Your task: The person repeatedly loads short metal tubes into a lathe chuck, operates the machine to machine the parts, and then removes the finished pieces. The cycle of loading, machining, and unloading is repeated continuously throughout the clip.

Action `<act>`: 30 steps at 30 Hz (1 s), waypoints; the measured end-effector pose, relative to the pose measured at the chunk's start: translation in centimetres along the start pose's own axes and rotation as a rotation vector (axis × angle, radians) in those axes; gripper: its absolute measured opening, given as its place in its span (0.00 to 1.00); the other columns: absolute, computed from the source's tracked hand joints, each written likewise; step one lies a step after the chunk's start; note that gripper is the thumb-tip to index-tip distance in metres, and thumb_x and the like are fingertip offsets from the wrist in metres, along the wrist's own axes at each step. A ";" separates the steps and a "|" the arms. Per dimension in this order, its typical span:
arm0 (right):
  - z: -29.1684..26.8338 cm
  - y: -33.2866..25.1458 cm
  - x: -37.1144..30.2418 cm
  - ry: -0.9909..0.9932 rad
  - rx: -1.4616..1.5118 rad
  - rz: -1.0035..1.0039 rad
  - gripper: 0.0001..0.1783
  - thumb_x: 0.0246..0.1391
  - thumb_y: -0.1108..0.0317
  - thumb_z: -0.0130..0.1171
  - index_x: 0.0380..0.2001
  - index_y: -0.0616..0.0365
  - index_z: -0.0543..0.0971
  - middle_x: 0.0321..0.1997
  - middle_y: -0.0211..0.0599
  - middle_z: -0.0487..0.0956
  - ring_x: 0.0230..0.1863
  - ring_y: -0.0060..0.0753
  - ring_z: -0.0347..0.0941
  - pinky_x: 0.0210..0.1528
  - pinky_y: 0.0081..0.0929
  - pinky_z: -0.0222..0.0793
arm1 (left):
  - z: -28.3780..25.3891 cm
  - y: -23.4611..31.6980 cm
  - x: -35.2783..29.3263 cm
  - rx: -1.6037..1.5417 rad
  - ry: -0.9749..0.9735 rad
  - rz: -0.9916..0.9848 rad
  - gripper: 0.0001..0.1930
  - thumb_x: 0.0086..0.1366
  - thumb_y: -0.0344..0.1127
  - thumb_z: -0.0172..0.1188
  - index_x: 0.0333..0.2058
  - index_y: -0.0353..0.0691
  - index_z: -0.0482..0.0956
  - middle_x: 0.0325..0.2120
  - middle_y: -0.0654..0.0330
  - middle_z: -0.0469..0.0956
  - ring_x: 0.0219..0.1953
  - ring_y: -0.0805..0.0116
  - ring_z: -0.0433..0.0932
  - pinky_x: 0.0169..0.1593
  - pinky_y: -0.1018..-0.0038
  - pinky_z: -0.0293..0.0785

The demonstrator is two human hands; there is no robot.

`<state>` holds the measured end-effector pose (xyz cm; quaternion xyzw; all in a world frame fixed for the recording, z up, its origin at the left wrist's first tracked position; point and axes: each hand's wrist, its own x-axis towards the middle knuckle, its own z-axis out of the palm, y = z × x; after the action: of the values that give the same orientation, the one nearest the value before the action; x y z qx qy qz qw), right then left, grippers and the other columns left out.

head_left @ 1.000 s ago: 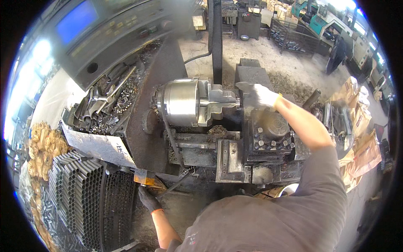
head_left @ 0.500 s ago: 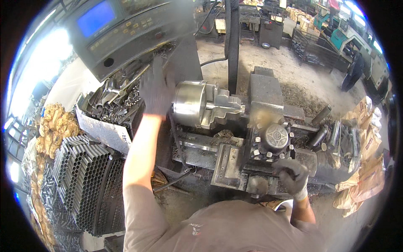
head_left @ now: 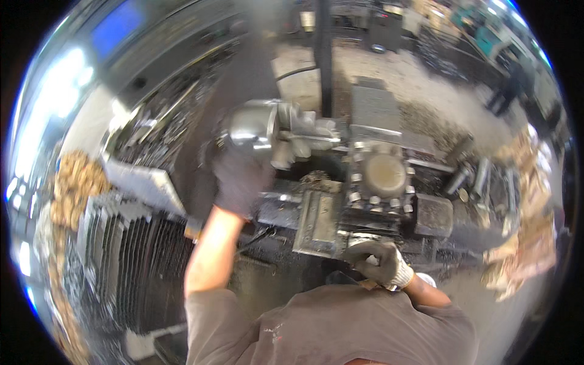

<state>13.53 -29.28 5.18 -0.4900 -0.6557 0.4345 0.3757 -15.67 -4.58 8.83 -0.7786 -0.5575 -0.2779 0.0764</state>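
In its dark glove, my left hand (head_left: 243, 179) is at the lower front side of the shiny round lathe chuck (head_left: 252, 128), smeared by motion, so its fingers cannot be read. Stepped jaws (head_left: 301, 131) stick out from the chuck toward the tool post (head_left: 384, 173), a dark block ringed with bolts. My right hand (head_left: 380, 264), gloved with a pale cuff, is close to my body in front of the lathe carriage (head_left: 319, 222). Its fingers are curled in; a small pale spot shows among them, but what it is stays unclear.
A tray of tools and metal chips (head_left: 155, 131) lies left of the chuck, below a control panel (head_left: 164, 67) with a blue screen. Stacked metal tubes (head_left: 121, 255) stand at lower left. Metal cylinders (head_left: 480, 176) and brown paper sacks (head_left: 529, 243) are at right.
My left hand has come down from the chuck's left side to its lower front. My right hand has moved left and closer to my body. The whole view has shifted and blurred.
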 end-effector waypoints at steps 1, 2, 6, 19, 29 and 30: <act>1.4 0.1 1.0 -0.084 0.024 -0.029 0.17 0.54 0.80 0.64 0.49 0.64 0.85 0.42 0.40 0.89 0.42 0.29 0.87 0.46 0.29 0.83 | 0.7 -0.4 -6.0 -0.127 -0.070 0.096 0.20 0.68 0.49 0.63 0.54 0.47 0.83 0.42 0.51 0.84 0.42 0.45 0.85 0.53 0.46 0.80; 3.1 0.2 1.8 -0.175 0.008 -0.036 0.18 0.54 0.80 0.64 0.49 0.64 0.85 0.43 0.40 0.89 0.42 0.29 0.87 0.47 0.28 0.83 | 1.7 -1.1 -12.1 -0.148 -0.191 0.105 0.20 0.67 0.49 0.62 0.52 0.47 0.83 0.37 0.54 0.85 0.37 0.45 0.86 0.50 0.46 0.81; 12.5 1.5 4.9 -0.486 -0.009 -0.154 0.14 0.56 0.73 0.62 0.45 0.62 0.86 0.48 0.45 0.88 0.41 0.34 0.87 0.47 0.30 0.82 | 3.5 -6.1 -40.1 -0.253 -0.574 -0.727 0.25 0.70 0.59 0.56 0.53 0.46 0.82 0.46 0.46 0.85 0.50 0.38 0.83 0.51 0.49 0.78; 46.7 20.7 10.3 -1.254 -0.730 -0.347 0.18 0.54 0.58 0.65 0.45 0.53 0.88 0.49 0.42 0.88 0.53 0.50 0.85 0.53 0.42 0.81 | -12.4 14.0 -108.2 0.416 0.008 -2.508 0.24 0.69 0.48 0.54 0.50 0.34 0.87 0.53 0.41 0.84 0.56 0.44 0.84 0.55 0.52 0.80; 64.2 28.5 16.6 -1.898 -1.439 -1.017 0.14 0.64 0.56 0.56 0.40 0.43 0.90 0.50 0.34 0.89 0.50 0.37 0.87 0.50 0.34 0.81 | 2.0 19.4 -92.9 -0.417 0.200 -2.805 0.34 0.69 0.61 0.53 0.57 0.36 0.83 0.58 0.40 0.80 0.61 0.38 0.79 0.64 0.54 0.75; 66.9 27.3 16.9 -1.944 -1.356 -0.986 0.13 0.65 0.58 0.56 0.42 0.44 0.89 0.50 0.34 0.89 0.48 0.37 0.87 0.48 0.33 0.82 | 1.6 20.0 -91.8 -0.389 0.151 -2.781 0.34 0.69 0.61 0.52 0.56 0.36 0.83 0.58 0.40 0.81 0.60 0.38 0.80 0.63 0.54 0.75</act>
<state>-43.27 -22.52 -42.07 0.2279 -0.8593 0.0081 -0.4579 -17.50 -87.01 -36.21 0.4207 -0.8088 -0.2375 -0.3353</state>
